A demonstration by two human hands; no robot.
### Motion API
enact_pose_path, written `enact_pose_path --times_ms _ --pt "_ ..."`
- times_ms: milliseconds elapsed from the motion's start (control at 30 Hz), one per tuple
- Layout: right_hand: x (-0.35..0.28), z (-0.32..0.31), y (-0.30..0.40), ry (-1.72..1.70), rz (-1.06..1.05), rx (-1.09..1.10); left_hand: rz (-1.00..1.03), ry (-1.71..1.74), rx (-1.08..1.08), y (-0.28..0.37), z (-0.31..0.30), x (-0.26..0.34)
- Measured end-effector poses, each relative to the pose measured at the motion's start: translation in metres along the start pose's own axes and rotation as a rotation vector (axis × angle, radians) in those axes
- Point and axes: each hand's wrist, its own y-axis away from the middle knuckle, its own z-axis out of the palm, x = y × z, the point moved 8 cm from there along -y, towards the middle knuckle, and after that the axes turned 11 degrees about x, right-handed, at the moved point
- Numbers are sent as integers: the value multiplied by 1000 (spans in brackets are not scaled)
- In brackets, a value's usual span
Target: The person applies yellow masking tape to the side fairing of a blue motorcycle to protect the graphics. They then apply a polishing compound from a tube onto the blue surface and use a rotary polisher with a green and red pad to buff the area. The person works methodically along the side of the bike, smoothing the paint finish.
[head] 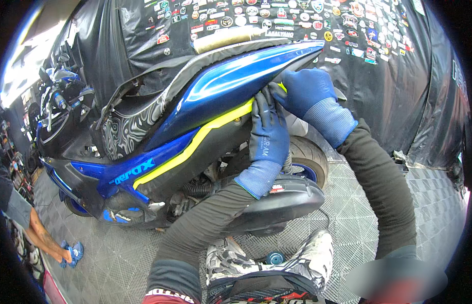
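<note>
A blue and black motor scooter [220, 83] stands side-on before me. A neon-yellow trim strip [194, 146] runs along its side below the blue rear panel. My left hand [269, 133], in a blue and dark coated glove, lies with fingers together against the strip's rear part. Just behind it my right hand [308, 89], gloved alike, is curled at the tail, its fingers on a yellow end that shows beside the thumb. The patterned seat cover [133, 131] is partly raised from the scooter. The rear wheel [310, 155] shows below my hands.
Black sheeting with many stickers [335, 60] hangs behind the scooter. A person's legs [49, 235] in blue clogs are at the left. More handlebars [61, 100] stand at the upper left. A round blue object [275, 258] lies on the tiled floor [350, 212] between my legs.
</note>
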Motion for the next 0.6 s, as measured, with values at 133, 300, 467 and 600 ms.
enact_pose_path --times_ms 133,300,467,600 --pt "17 -9 1 -273 -63 -131 -18 33 59 -9 -9 3" --pt "49 -16 -12 -468 -164 -241 -28 5 -22 -11 -5 6" --pt "61 -29 -32 -52 -267 60 -22 -70 0 -11 -12 4" --pt "65 -13 -31 44 -93 53 -32 -15 3 -11 -5 8"
